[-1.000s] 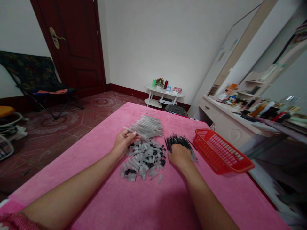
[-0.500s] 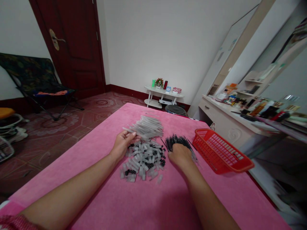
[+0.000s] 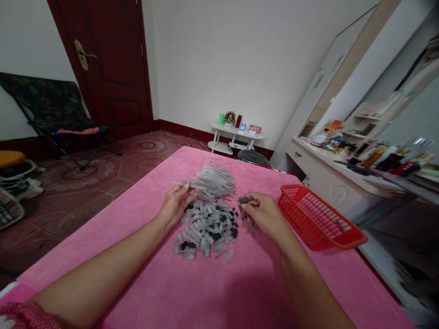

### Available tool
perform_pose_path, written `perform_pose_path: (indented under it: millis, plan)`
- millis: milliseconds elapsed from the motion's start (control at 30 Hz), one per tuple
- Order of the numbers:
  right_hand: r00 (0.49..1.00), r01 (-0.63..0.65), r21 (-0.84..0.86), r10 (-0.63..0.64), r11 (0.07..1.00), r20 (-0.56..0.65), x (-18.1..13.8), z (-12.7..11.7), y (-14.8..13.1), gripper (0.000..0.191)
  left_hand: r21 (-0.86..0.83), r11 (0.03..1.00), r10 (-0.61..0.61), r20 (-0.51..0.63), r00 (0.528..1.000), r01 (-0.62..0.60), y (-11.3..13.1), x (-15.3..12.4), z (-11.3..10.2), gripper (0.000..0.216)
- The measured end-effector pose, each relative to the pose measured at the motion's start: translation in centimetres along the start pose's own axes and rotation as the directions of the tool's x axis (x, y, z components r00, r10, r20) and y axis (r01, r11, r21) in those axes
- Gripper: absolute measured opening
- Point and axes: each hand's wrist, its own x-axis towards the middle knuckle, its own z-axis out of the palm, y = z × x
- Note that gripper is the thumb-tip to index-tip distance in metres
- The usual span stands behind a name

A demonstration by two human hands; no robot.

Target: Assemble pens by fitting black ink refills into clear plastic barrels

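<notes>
My left hand (image 3: 175, 203) pinches a clear pen barrel (image 3: 177, 183) between thumb and fingers, at the left side of a pile of clear pen barrels (image 3: 216, 178). Closed on the end of a thin pen refill (image 3: 222, 198), my right hand (image 3: 262, 211) is to the right of that pile. The refill points left toward the left hand; I cannot tell whether its tip touches the barrel. Beneath and behind the right hand lies a bunch of dark refills (image 3: 251, 224), partly hidden. Between the hands, nearer me, is a heap of clear and black pen caps (image 3: 206, 228).
A red plastic basket (image 3: 318, 219) stands at the right edge of the pink-covered table (image 3: 164, 292). Farther right is a dresser (image 3: 322, 169) crowded with bottles. A folding chair (image 3: 48, 109) stands left, and a small white shelf (image 3: 221, 147) is by the back wall.
My right hand has lifted from the bunch of refills with one between its fingers, turning it toward the left. My left hand stays nearly in place with the barrel.
</notes>
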Motion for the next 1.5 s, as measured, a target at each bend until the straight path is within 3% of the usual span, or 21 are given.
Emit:
perform_pose_path:
  millis: [633,867,967,1033,1100,1200,1267,1367,1500]
  plan:
    - [0.998,0.055,-0.038,-0.056,0.998,-0.013,0.3,-0.6,0.7,0.009,0.067,0.998,-0.010,0.031,0.999,0.008,-0.2,0.0,-0.1,0.017]
    - [0.996,0.085,-0.005,-0.084,0.996,0.019,0.1,1.2,0.4,0.010,0.150,0.988,-0.064,0.156,0.986,0.040,-0.7,-0.8,0.5,0.023]
    - [0.991,0.133,0.015,-0.133,0.991,-0.022,0.2,2.0,0.7,0.018,0.076,0.992,-0.106,0.147,0.983,0.096,-0.7,-0.7,0.5,0.014]
    - [0.989,0.137,-0.077,-0.141,0.988,-0.053,0.3,2.1,1.0,0.022,-0.031,0.995,-0.097,0.075,0.992,0.099,-0.5,-0.4,0.4,0.008]
    - [0.994,0.104,-0.261,-0.112,0.960,-0.017,0.3,1.7,1.3,0.015,-0.125,0.989,-0.085,-0.005,0.996,0.083,-0.2,-0.1,0.3,0.009]
    - [0.996,0.054,-0.535,-0.005,0.843,0.091,0.1,1.1,1.4,0.006,-0.218,0.972,-0.107,-0.091,0.990,0.085,0.3,0.2,0.3,0.013]
    - [0.991,0.001,-0.657,0.087,0.753,0.100,-0.1,1.0,1.4,0.004,-0.251,0.963,-0.136,-0.115,0.984,0.103,0.4,0.3,0.3,0.014]
    - [0.981,-0.068,-0.750,0.180,0.658,0.068,-0.3,1.5,1.5,0.008,-0.251,0.961,-0.155,-0.125,0.980,0.120,0.5,0.2,0.4,0.016]
    - [0.978,-0.045,-0.768,0.185,0.639,0.097,-0.3,2.1,2.0,0.010,-0.190,0.975,-0.133,-0.104,0.986,0.112,0.3,0.2,0.2,0.015]
